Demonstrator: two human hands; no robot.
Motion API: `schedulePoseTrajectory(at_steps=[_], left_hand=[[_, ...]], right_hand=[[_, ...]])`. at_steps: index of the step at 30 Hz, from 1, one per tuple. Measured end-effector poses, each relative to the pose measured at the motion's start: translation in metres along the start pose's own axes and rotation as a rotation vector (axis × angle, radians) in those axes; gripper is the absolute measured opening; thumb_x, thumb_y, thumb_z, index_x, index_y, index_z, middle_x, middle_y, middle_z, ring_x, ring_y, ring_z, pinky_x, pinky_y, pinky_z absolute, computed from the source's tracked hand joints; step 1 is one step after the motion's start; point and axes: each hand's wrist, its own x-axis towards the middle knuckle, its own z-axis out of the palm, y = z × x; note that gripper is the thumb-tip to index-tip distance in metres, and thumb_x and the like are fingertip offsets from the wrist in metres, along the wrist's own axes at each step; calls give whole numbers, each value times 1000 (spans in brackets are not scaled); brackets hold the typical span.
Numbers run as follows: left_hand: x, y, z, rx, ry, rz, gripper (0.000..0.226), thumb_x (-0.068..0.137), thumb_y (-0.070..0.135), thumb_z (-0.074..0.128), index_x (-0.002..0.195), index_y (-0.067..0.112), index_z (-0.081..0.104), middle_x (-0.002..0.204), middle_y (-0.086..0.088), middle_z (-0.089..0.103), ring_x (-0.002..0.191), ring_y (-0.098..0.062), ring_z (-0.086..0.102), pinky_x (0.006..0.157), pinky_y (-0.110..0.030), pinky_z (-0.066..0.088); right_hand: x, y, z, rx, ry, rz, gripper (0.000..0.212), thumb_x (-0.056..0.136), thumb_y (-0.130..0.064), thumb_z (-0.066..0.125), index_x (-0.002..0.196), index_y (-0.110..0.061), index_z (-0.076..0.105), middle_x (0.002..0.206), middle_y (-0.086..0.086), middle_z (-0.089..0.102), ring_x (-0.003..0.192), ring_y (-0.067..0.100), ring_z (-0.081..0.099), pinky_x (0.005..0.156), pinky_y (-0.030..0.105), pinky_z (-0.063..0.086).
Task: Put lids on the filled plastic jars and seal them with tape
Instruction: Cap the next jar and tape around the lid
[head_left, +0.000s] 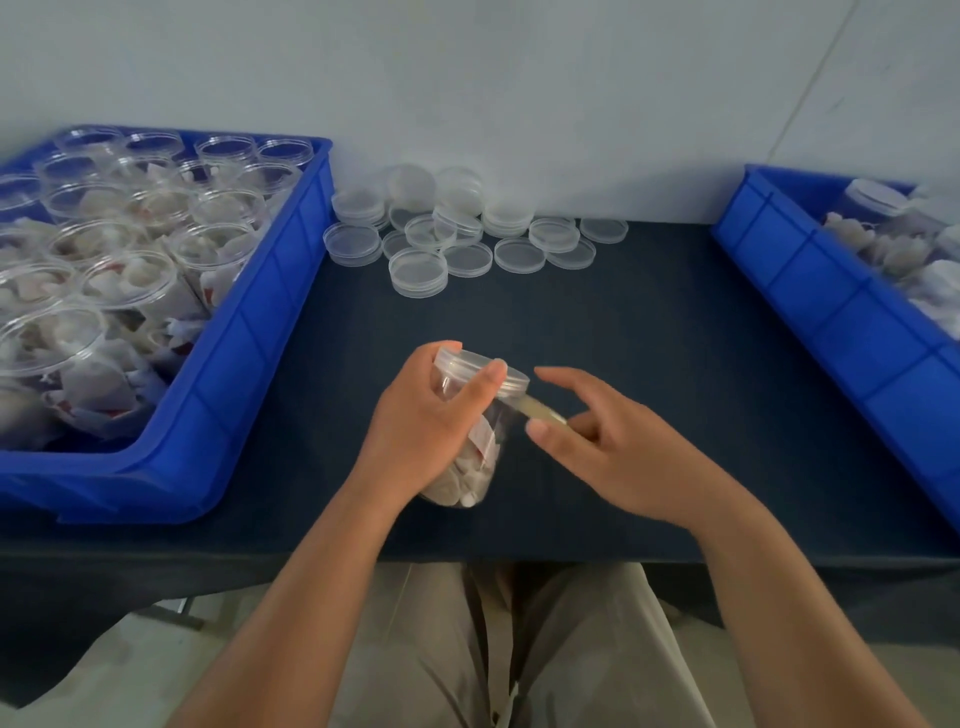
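My left hand (423, 415) grips a clear plastic jar (475, 457) filled with white and red packets, tilted over the dark table, its clear lid (480, 371) on top. A strip of yellowish tape (540, 408) runs from just below the lid to my right hand (597, 441), which pinches the tape's free end between thumb and fingers, just right of the jar. A pile of loose clear lids (457, 234) lies at the back of the table.
A blue crate (244, 353) on the left holds several open filled jars (130, 275). Another blue crate (841, 312) on the right holds jars with lids on. The dark table (649, 322) ends near my lap. A pale wall stands behind.
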Motion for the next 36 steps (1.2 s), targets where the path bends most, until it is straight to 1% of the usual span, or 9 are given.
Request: schedulePoseTrajectory(at_steps=[3, 5, 10, 14, 18, 22, 24, 28, 36], left_hand=[[6, -1, -2, -23, -47, -17, 72, 73, 93, 47, 126, 45, 61, 108, 35, 66, 100, 15, 62, 80, -19, 45], [8, -1, -2, -102, -122, -40, 63, 76, 90, 45, 114, 44, 66, 104, 29, 72, 96, 8, 69, 80, -24, 49], [14, -17, -4, -397, -269, -77, 78, 79, 88, 52, 130, 31, 65, 112, -2, 79, 105, -18, 76, 92, -40, 54], [15, -27, -6, -497, -415, -110, 83, 75, 93, 58, 118, 25, 78, 117, -14, 77, 108, -28, 75, 86, -33, 59], [17, -26, -11, -389, -370, -71, 80, 79, 96, 44, 119, 35, 79, 120, 1, 78, 113, -17, 74, 94, -34, 58], [10, -13, -16, -110, -15, 95, 38, 97, 70, 47, 113, 46, 71, 103, 29, 74, 94, 7, 71, 84, -18, 58], [-1, -7, -13, -20, -15, 90, 51, 93, 81, 38, 108, 44, 69, 98, 19, 74, 92, 3, 70, 75, -15, 54], [-16, 1, 1, 129, -50, 1, 103, 59, 107, 46, 140, 44, 44, 117, 26, 61, 105, 7, 60, 79, -19, 47], [-1, -1, -3, 37, 35, -6, 90, 67, 92, 55, 141, 41, 51, 105, 42, 62, 98, 29, 53, 76, -14, 42]], right_hand=[[-3, 7, -10, -25, 3, 12, 48, 90, -82, 37, 136, -67, 39, 88, -4, 72, 77, 10, 68, 63, 29, 55], [2, 11, -12, -67, 17, 16, 44, 94, -76, 36, 137, -66, 40, 90, -15, 71, 79, 1, 67, 62, 20, 47], [15, 13, -9, -79, 2, 10, 53, 96, -75, 41, 146, -59, 39, 80, -30, 64, 76, -8, 62, 67, 18, 41], [24, 3, -3, -59, -40, -22, 66, 87, -87, 36, 149, -65, 31, 84, -37, 61, 80, -12, 60, 68, 17, 40], [24, -2, 5, -49, -24, -49, 51, 95, -80, 38, 143, -64, 38, 99, -45, 59, 89, -15, 60, 70, 16, 42], [21, -1, 14, -75, 70, 8, 53, 98, -77, 36, 146, -57, 42, 109, -34, 63, 93, -8, 62, 79, 22, 48], [17, -4, 18, -87, 105, 23, 56, 96, -79, 34, 146, -56, 43, 110, -29, 64, 92, -4, 63, 78, 23, 50], [9, -11, 26, -120, 178, -10, 58, 93, -81, 32, 145, -56, 43, 106, -31, 65, 92, -6, 63, 73, 17, 49], [0, -5, 3, -73, 17, 4, 73, 88, -84, 34, 154, -51, 28, 73, -11, 68, 65, 0, 64, 55, 19, 49]])
